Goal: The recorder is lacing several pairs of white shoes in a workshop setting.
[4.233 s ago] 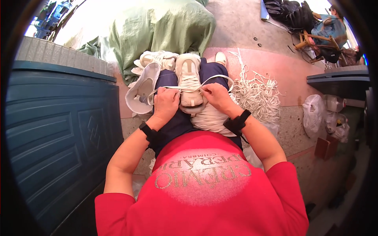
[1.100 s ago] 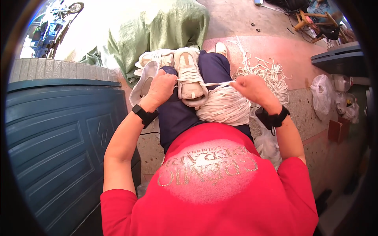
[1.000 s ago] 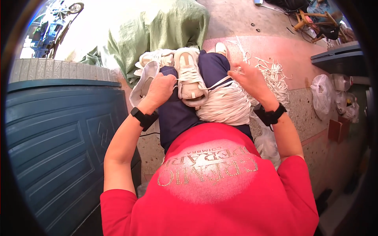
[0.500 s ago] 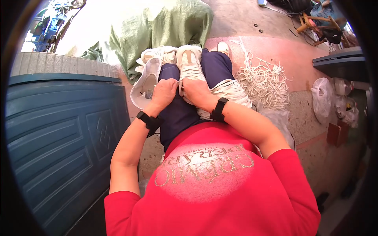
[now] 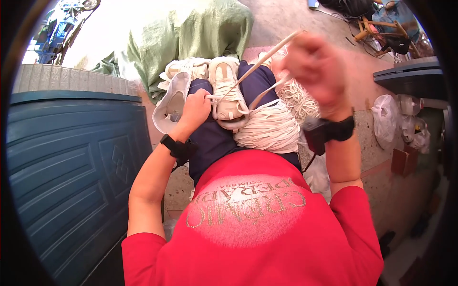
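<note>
A cream sneaker [image 5: 228,90] lies on my lap between my thighs, laced across its front. My left hand [image 5: 196,108] is closed at its left side, pinching a short end of the shoelace. Raised to the right of the shoe, my right hand [image 5: 315,71] is smeared by motion, and the shoelace [image 5: 260,62] runs taut from it down to the sneaker. A second strand hangs from that hand toward a thick bundle of off-white laces [image 5: 269,128] on my right thigh. Left of my left hand rests a pale, unlaced shoe upper [image 5: 171,102].
More cream shoes [image 5: 188,67] sit beyond my knees, before a large green sack [image 5: 191,33]. A loose heap of laces [image 5: 299,101] lies on the floor to the right. A blue panelled door [image 5: 71,157] stands at the left; plastic bags [image 5: 386,117] are at the right.
My right hand has left the sneaker and swung up and right, drawing the shoelace out. The left hand stays by the shoe. More of the sneaker and lace bundle shows now.
</note>
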